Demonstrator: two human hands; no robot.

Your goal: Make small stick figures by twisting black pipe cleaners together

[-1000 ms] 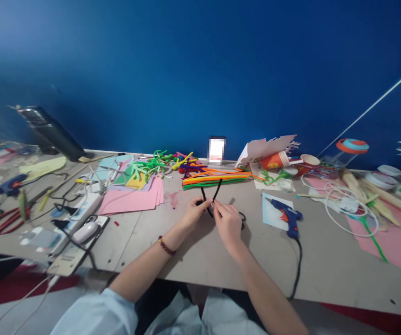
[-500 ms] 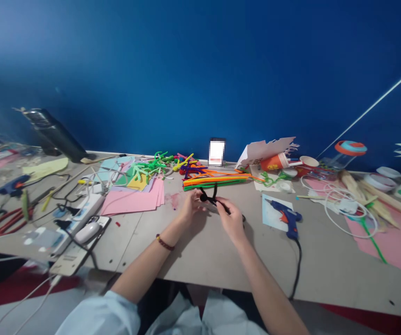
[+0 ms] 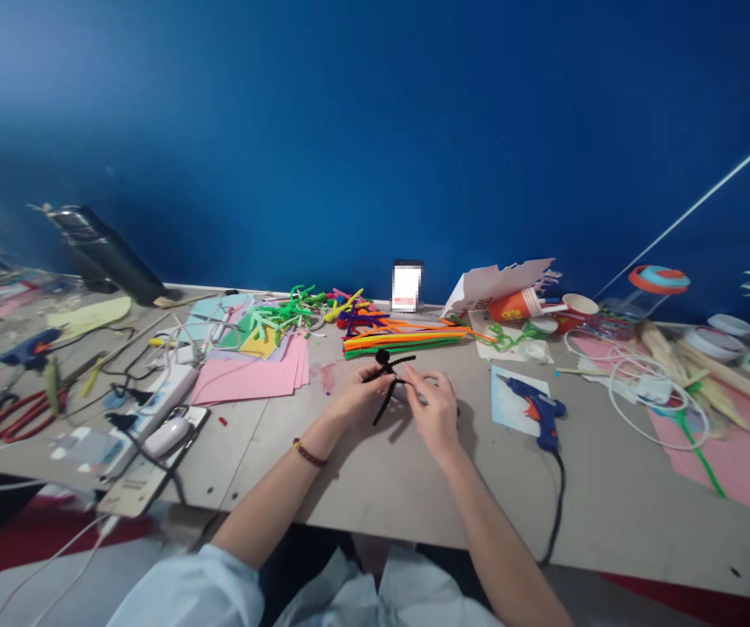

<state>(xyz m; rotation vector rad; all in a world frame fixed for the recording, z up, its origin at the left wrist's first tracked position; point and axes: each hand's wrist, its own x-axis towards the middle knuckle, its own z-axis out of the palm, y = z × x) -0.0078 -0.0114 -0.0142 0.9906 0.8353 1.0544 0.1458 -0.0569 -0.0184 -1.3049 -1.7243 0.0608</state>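
Between my hands is a small black pipe-cleaner figure (image 3: pixel 384 407) with a round knob at its top and thin limbs sticking out. My left hand (image 3: pixel 356 394) pinches its middle from the left, thumb and fingers closed. On the other side, my right hand (image 3: pixel 435 407) has its thumb and index finger closed at one black limb. Both hands are just above the grey table (image 3: pixel 375 488). Beyond them lies a bundle of orange and green pipe cleaners (image 3: pixel 407 341).
A blue glue gun (image 3: pixel 537 409) rests on light blue paper to the right, its cord running off the front edge. Pink paper sheets (image 3: pixel 250 379), green pipe-cleaner pieces (image 3: pixel 289 313) and a power strip (image 3: pixel 158 409) are on the left. A phone (image 3: pixel 407 287) stands at the wall.
The black figure has been turned, so its limbs now point up-right and down-left. My left fingers have closed on its middle, and my right hand has shifted its hold.
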